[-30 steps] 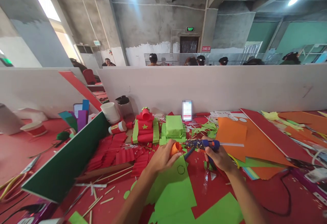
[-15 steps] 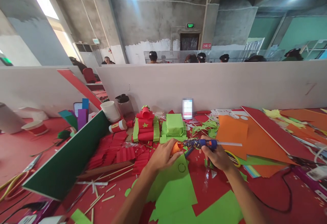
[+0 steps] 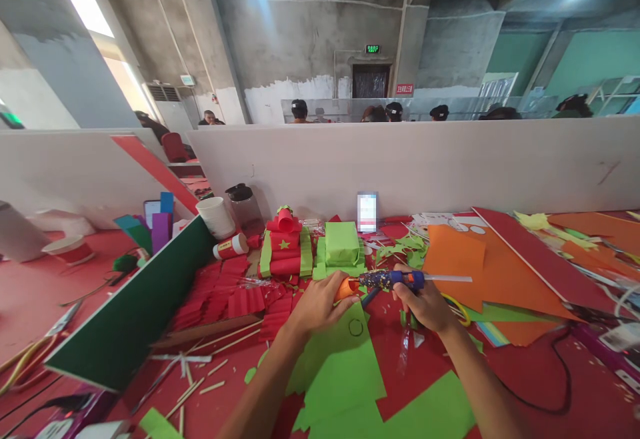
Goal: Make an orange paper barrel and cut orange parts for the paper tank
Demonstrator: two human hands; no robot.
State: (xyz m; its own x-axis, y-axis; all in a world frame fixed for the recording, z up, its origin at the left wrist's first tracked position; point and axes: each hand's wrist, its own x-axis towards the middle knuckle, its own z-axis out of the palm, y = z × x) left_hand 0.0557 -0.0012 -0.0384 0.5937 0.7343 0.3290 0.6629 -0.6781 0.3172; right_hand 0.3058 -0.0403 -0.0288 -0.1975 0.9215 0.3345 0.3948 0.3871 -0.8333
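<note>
My left hand is closed around a small orange paper roll, held just above the table. My right hand grips a blue hot glue gun lying level, its nozzle pointing left and touching the orange roll. A white glue stick pokes out of the gun's back end to the right. Under both hands lies light green paper with a small circle drawn on it. Behind the hands stand a red and green paper model with a yellow star and a green paper box.
A red table is strewn with orange card, red pleated paper, wooden sticks and scissors. A dark green board leans at the left. A white cup, a jar and a phone stand by the white partition. People sit beyond it.
Both hands have stayed together at the same spot, with the glue gun's nozzle drawn slightly closer onto the orange roll. The view has shifted a little.
</note>
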